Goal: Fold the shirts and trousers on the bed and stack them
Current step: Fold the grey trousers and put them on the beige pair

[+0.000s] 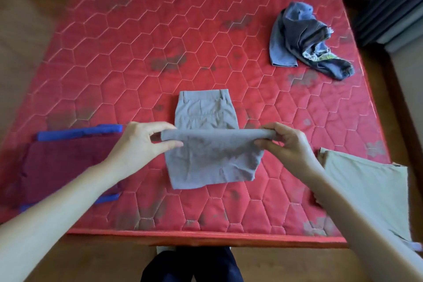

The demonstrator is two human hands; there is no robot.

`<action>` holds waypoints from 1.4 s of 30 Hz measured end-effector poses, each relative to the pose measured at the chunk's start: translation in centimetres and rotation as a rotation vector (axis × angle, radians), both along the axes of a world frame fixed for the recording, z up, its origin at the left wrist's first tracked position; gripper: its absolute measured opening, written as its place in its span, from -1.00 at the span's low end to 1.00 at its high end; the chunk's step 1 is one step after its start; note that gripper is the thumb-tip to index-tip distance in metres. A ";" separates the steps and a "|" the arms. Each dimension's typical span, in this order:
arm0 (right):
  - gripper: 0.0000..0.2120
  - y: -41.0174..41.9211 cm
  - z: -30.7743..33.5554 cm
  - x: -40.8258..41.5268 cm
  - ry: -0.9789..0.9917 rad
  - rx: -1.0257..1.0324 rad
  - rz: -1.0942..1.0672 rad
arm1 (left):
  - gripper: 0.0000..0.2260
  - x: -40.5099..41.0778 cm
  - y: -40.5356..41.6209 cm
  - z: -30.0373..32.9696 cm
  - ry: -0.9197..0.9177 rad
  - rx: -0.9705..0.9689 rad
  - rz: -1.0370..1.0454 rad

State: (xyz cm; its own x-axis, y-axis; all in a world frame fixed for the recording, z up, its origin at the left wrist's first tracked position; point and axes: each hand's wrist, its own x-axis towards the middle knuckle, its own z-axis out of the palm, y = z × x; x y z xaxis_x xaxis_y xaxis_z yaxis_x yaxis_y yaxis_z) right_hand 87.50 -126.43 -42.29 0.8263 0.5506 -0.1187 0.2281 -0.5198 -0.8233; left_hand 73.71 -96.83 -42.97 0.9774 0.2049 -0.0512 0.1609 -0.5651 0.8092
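Left hand [146, 142] and right hand [286, 142] each pinch one end of the fold in the grey trousers [210, 144], raised at the middle of the red mattress [137, 41]; jeans [306, 39] lie crumpled beyond.

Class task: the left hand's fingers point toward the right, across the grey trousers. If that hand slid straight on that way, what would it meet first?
Probably the right hand, which pinches the other end of the same fold in the grey trousers that the left hand holds. Only cloth lies between them, though depth is hard to judge.
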 end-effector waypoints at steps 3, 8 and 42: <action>-0.67 3.1 -4.0 5.0 0.025 0.014 -0.064 | -0.85 5.6 2.1 -3.9 0.026 -0.052 0.092; -0.75 8.3 -13.0 12.7 0.063 -0.048 -0.108 | -0.83 13.1 6.0 -12.8 0.100 -0.097 0.210; -0.79 10.6 -27.7 13.1 0.249 -0.173 -0.463 | -0.83 14.8 3.1 -26.7 0.378 -0.314 0.474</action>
